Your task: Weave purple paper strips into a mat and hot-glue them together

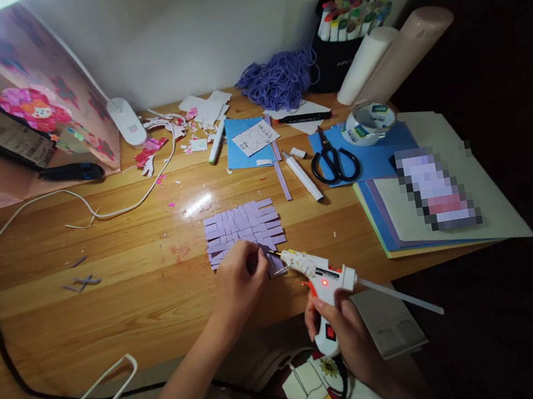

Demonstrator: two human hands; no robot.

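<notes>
Purple paper mat (237, 225): left hand (239, 271) at six o'clock, pinch unclear. Right hand (343, 323) clasps glue gun (319, 271); best keep nozzle (276, 253) off fingers (250, 248).

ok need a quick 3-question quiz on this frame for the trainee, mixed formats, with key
1. What is in the person's right grip?
2. True or false: the left grip is holding the scissors.
3. What stands directly right of the purple yarn?
a) pink flower
b) black marker holder
c) keyboard

Key:
1. A white glue gun, its red light on.
2. False; it is at the woven purple paper.
3. b
</notes>
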